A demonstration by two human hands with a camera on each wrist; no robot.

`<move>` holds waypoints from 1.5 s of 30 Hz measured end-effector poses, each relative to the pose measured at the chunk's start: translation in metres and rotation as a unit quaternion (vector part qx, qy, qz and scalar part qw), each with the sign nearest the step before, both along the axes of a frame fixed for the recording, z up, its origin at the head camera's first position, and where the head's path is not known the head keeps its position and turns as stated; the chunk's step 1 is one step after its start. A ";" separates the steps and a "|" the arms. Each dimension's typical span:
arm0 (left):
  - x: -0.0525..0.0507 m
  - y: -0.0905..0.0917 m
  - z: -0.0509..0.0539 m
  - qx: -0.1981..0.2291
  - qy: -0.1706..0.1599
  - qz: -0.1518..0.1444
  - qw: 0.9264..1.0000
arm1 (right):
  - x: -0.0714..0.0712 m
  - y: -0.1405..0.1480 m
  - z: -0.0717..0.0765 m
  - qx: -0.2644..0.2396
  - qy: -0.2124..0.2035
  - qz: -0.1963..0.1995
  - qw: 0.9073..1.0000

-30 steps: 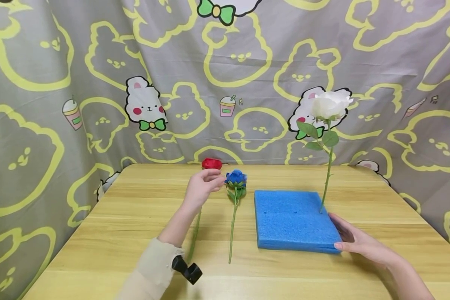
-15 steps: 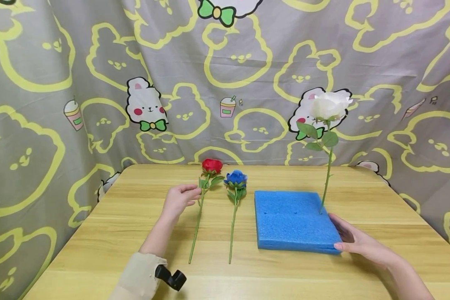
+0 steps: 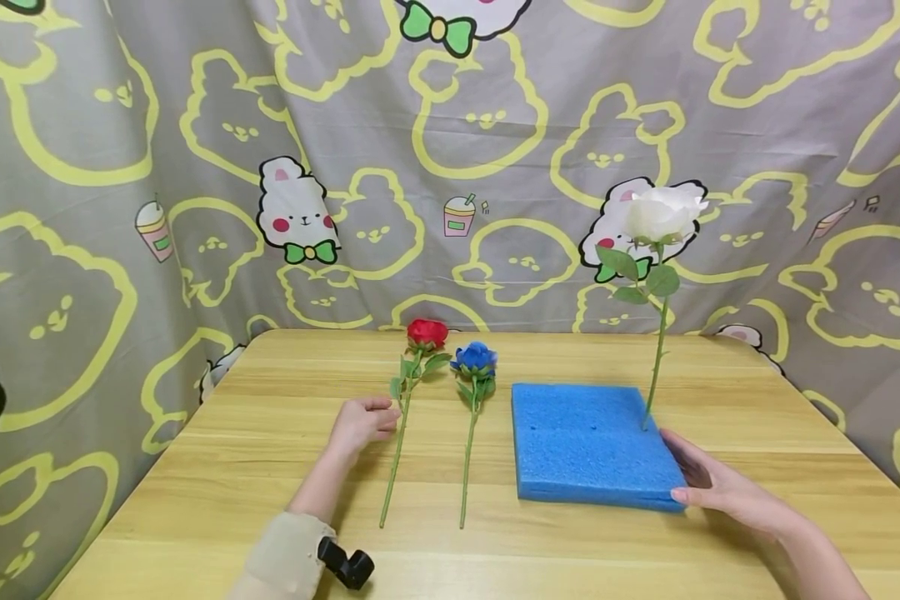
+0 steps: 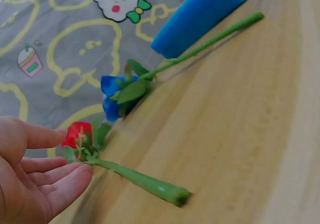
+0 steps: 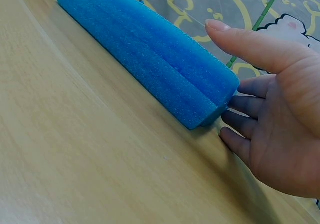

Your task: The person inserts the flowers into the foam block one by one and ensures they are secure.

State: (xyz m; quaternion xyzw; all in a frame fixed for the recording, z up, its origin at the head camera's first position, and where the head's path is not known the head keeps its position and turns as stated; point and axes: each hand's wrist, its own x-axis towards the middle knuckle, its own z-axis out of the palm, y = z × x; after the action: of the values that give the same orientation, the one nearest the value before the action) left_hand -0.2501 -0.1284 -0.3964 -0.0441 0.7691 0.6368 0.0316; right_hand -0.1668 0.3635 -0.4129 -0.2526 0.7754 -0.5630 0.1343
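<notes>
A red artificial rose (image 3: 427, 334) lies on the table at the left, its stem running toward the near edge. My left hand (image 3: 362, 427) is just left of that stem, thumb and fingers apart. In the left wrist view, the red rose (image 4: 78, 134) shows beyond the fingers, and nothing is gripped. A blue rose (image 3: 475, 359) lies to its right, roughly parallel. Standing in the blue foam block (image 3: 588, 454) near its right edge is a white rose (image 3: 663, 213). My right hand (image 3: 727, 492) rests against the block's right side, fingers loosely extended and thumb at the near corner.
The wooden table (image 3: 270, 400) carries the flowers and the block. A grey curtain (image 3: 495, 108) with yellow cartoon outlines hangs behind and along both sides. Small holes show in the foam's top. A black wrist mount (image 3: 347, 564) sits on the left sleeve.
My left hand has drawn back from the rose heads toward me and left, ending beside the red rose's stem. The red rose is uncovered. My right hand stays at the foam block.
</notes>
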 end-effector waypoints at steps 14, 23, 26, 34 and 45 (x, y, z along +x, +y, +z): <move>0.000 0.009 -0.012 -0.040 -0.004 0.017 0.999 | 0.001 0.001 -0.002 0.001 -0.002 0.000 1.000; -0.004 0.015 -0.016 -0.088 0.004 0.015 0.996 | 0.002 0.002 -0.003 -0.007 0.007 -0.001 1.000; -0.005 0.017 -0.015 -0.112 -0.003 0.009 0.994 | 0.002 0.002 -0.004 -0.008 0.005 -0.001 1.000; -0.008 0.020 -0.011 -0.183 -0.010 0.000 0.983 | 0.000 0.001 -0.002 0.003 0.000 -0.008 1.000; -0.009 0.019 -0.006 -0.162 -0.028 0.005 0.986 | -0.001 0.000 -0.001 0.006 0.005 -0.007 1.000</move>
State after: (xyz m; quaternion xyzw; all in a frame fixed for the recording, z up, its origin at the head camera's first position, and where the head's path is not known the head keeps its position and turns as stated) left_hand -0.2596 -0.1092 -0.4021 -0.0701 0.8605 0.5027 0.0428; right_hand -0.1673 0.3632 -0.4140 -0.2493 0.7807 -0.5584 0.1284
